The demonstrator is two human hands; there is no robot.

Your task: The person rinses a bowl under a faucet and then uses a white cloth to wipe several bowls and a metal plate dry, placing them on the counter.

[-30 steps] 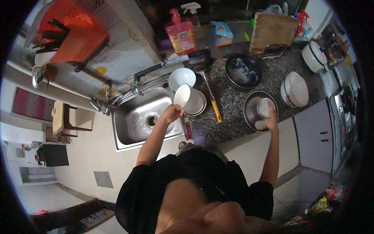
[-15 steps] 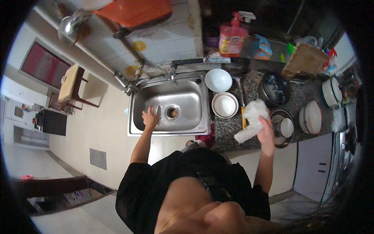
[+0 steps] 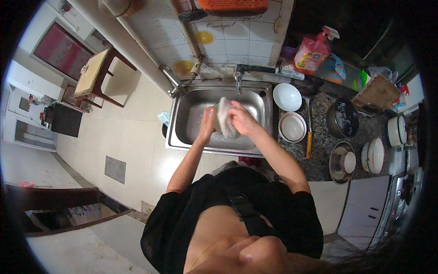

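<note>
Over the steel sink [image 3: 182,145], both hands are close together. My right hand [image 3: 242,119] grips a bunched white cloth [image 3: 225,122], which hangs down between the hands. My left hand [image 3: 207,125] is upright on the other side, its fingers pressed together against a thin, curved-edged thing [image 3: 216,119]. The cloth hides most of that thing, so its kind is unclear. Above the sink's back edge a metal tap [image 3: 238,81] points down; no water is seen running from it.
Right of the sink stand a white bowl [image 3: 287,97], stacked bowls [image 3: 292,127], a spatula with a yellow handle [image 3: 309,141], a dark pot [image 3: 342,118] and a steel basin [image 3: 338,157]. A pink pump bottle [image 3: 312,54] stands on the ledge behind.
My right hand has brought the white cloth leftward from the counter to over the sink, against the thing at my left hand. The view has shifted, so the sink sits further right.
</note>
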